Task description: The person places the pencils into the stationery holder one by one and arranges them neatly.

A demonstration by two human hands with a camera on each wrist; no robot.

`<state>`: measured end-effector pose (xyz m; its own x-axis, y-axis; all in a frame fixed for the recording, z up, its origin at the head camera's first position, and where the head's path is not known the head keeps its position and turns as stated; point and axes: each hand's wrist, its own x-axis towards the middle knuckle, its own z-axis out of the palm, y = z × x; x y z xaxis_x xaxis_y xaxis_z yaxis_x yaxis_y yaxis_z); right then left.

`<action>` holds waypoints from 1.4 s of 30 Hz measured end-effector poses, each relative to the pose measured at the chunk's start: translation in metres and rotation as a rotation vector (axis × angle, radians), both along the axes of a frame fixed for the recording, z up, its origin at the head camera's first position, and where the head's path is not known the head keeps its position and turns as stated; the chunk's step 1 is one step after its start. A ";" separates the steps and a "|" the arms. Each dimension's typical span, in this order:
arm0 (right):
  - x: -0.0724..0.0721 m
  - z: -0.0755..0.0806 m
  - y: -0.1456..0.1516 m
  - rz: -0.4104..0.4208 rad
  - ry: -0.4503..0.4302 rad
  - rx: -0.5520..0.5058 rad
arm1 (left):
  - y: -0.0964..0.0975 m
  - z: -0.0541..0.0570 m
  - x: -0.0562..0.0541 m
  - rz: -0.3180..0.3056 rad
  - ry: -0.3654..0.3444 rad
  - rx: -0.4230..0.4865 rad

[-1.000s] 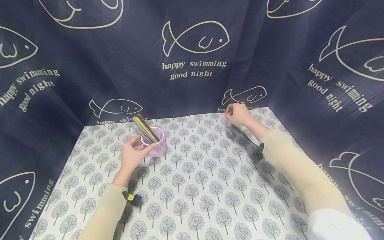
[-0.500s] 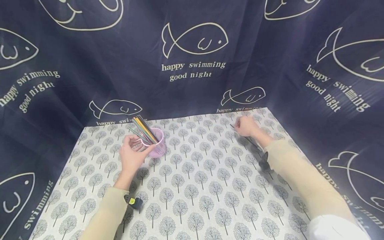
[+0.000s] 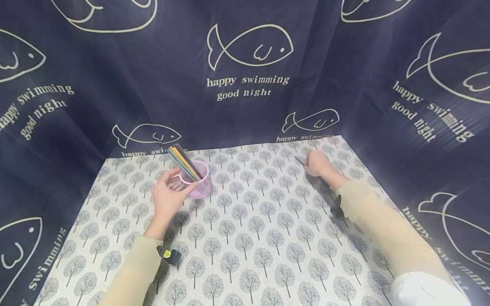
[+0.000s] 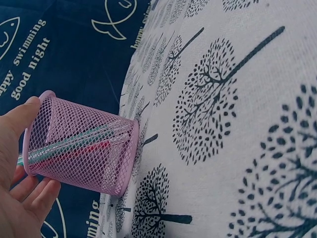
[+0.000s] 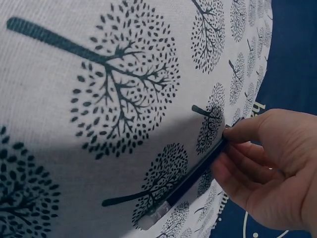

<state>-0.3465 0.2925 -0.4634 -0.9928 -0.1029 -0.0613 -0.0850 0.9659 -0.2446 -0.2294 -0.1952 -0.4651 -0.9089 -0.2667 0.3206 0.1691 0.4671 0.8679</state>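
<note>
My left hand (image 3: 167,199) grips a pink mesh pencil cup (image 4: 81,144) by its rim, thumb on one side and fingers on the other. The cup stands on the cloth at the table's left back. Several pencils (image 3: 185,162), dark, yellow and teal, lean out of it to the left; a teal and a red one show through the mesh in the left wrist view. Toward the back right, my right hand (image 3: 319,164) pinches a dark pencil (image 5: 193,177) between thumb and fingers. Its pale end (image 5: 154,215) points back toward the wrist, low over the cloth.
A white cloth (image 3: 245,221) printed with grey trees covers the table. Behind and at both sides hangs a navy curtain (image 3: 249,114) with fish drawings and lettering, meeting the table's back edge. A small wrist-worn camera (image 3: 170,255) sits on the left wrist.
My right hand has come down and slightly right from the back edge, taking hold of the dark pencil. My left hand and the cup have stayed nearly in place.
</note>
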 end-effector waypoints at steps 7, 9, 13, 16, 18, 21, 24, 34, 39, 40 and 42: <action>-0.005 0.009 -0.003 0.036 0.040 -0.032 | 0.000 0.000 -0.002 -0.007 0.038 -0.007; -0.006 0.017 -0.009 0.052 0.069 -0.056 | 0.000 0.000 -0.002 -0.010 0.039 -0.009; -0.008 0.039 -0.026 0.077 0.137 -0.121 | 0.000 0.000 -0.002 -0.008 0.028 -0.014; -0.008 0.057 -0.045 0.082 0.183 -0.204 | 0.000 0.002 -0.001 -0.001 0.026 -0.018; -0.008 0.069 -0.060 0.090 0.222 -0.260 | -0.001 0.002 -0.001 0.004 0.026 -0.021; -0.005 0.085 -0.083 0.102 0.268 -0.356 | -0.001 0.002 -0.001 0.010 0.026 -0.030; 0.000 0.099 -0.105 0.122 0.312 -0.445 | -0.002 0.001 -0.001 0.012 0.022 -0.049; 0.016 0.123 -0.182 0.202 0.399 -0.860 | -0.002 0.001 0.001 0.016 -0.004 -0.035; 0.025 0.118 -0.218 0.307 0.384 -1.067 | -0.001 0.001 0.002 0.016 -0.015 -0.022; 0.026 0.116 -0.225 0.328 0.386 -1.085 | -0.001 0.001 0.002 0.015 -0.012 -0.026; 0.028 0.113 -0.237 0.370 0.387 -1.106 | 0.000 0.002 0.001 0.013 -0.001 -0.032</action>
